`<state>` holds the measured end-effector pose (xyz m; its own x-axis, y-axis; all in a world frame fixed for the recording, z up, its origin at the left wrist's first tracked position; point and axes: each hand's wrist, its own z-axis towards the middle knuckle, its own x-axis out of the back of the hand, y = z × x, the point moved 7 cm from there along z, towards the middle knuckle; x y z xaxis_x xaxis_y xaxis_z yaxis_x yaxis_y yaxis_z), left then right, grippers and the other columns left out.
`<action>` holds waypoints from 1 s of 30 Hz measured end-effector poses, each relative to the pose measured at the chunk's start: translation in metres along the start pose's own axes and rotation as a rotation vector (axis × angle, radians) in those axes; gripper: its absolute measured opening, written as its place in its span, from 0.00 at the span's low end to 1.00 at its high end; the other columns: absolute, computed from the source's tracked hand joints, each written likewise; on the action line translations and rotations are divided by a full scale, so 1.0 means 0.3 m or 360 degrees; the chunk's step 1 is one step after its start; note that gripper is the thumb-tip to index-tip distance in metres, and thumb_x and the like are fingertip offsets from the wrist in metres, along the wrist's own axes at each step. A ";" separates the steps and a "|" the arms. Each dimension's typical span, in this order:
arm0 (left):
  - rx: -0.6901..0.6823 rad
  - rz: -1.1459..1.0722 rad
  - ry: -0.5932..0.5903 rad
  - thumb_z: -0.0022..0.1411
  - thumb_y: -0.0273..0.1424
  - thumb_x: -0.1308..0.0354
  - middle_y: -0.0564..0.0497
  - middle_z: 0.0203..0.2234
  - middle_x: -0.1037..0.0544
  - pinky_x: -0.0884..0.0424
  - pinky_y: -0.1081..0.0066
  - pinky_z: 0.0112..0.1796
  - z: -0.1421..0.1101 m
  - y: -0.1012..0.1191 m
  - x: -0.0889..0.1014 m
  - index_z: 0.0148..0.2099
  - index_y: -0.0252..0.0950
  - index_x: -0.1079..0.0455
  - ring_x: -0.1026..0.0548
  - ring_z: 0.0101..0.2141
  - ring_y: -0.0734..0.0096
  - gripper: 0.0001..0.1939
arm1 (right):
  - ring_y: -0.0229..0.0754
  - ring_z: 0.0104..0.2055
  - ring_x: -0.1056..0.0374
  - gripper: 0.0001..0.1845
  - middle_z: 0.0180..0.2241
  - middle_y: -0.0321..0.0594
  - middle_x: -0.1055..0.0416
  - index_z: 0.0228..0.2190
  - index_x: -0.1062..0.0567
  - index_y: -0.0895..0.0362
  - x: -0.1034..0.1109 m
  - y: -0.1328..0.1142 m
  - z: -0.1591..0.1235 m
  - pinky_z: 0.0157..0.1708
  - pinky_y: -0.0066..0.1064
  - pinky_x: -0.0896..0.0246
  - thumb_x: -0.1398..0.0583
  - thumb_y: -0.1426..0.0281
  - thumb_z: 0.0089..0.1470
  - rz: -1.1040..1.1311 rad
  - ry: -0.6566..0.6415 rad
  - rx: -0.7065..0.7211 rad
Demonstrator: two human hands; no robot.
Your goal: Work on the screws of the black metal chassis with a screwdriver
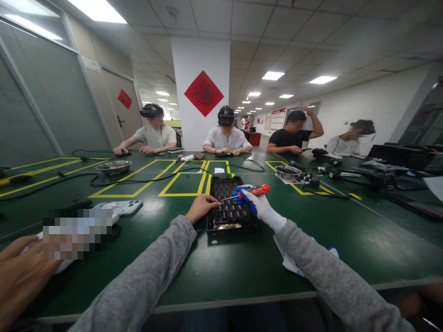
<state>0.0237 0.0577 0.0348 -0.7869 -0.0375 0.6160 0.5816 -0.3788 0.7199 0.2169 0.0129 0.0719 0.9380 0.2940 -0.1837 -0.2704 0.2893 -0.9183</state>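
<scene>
A black rectangular case (pixel 233 236) lies on the green table in front of me, with rows of small light metal pieces inside. My right hand (pixel 254 203), in a white and blue glove, is closed round a screwdriver (pixel 259 189) with a red handle. Its shaft points left over the case. My bare left hand (pixel 203 206) reaches over the case's left side, fingertips pinched at the screwdriver's tip. Whether they grip the tip or a small part there is too small to tell.
A white and blue glove (pixel 290 262) lies under my right forearm. To the left, another person's hand (pixel 24 272) is near a phone (pixel 128 208). Metal bowls (pixel 114 167) and black cables (pixel 152 177) lie farther back. Several people sit across the table.
</scene>
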 end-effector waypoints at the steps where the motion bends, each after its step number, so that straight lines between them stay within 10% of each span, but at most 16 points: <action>1: -0.0004 -0.0001 0.0001 0.42 0.46 0.41 0.48 0.23 0.25 0.41 0.72 0.28 0.001 -0.003 -0.001 0.31 0.32 0.24 0.32 0.24 0.71 0.22 | 0.43 0.32 0.29 0.18 0.33 0.42 0.26 0.38 0.29 0.58 0.002 0.003 0.002 0.38 0.39 0.35 0.39 0.62 0.44 0.0010 -0.0002 0.0000; 30: -0.0111 0.0152 0.0165 0.44 0.39 0.41 0.52 0.20 0.32 0.42 0.73 0.25 0.009 0.006 0.018 0.32 0.34 0.25 0.36 0.23 0.74 0.15 | 0.42 0.33 0.29 0.22 0.33 0.42 0.26 0.41 0.30 0.57 0.024 -0.006 0.018 0.41 0.38 0.36 0.38 0.63 0.43 -0.0158 0.0200 -0.0020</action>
<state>0.0210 0.0592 0.0403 -0.7480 -0.1701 0.6416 0.6417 -0.4320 0.6336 0.2229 0.0194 0.0740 0.9799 0.1482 -0.1335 -0.1731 0.2996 -0.9382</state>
